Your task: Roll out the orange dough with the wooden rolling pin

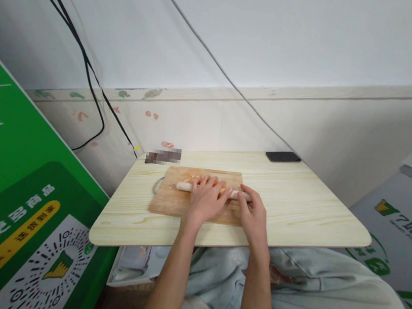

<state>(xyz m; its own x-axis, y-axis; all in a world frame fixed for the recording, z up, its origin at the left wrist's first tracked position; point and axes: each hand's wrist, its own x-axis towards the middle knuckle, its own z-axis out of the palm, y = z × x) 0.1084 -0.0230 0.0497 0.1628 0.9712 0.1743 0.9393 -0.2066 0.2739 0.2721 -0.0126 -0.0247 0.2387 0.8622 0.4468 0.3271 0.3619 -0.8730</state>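
A pale, straight rolling pin [184, 186] lies crosswise on a wooden cutting board [170, 205]. My left hand [208, 196] rests over its middle, fingers bent across it and thumb toward the right. At the right end, my right hand [254, 210] holds the pin between thumb and fingers. Orange bits [192, 177] and orange smears show on the board behind the pin. More orange shows just beyond my left fingers, partly hidden by them, and I cannot make out its kind.
A black phone [283, 157] lies at the table's [309, 210] back right. A blurred dark strip [163, 156] is at the back left. The board has a metal handle [157, 184]. Cables [88, 61] hang along the wall. A green printed panel [32, 191] borders the left side.
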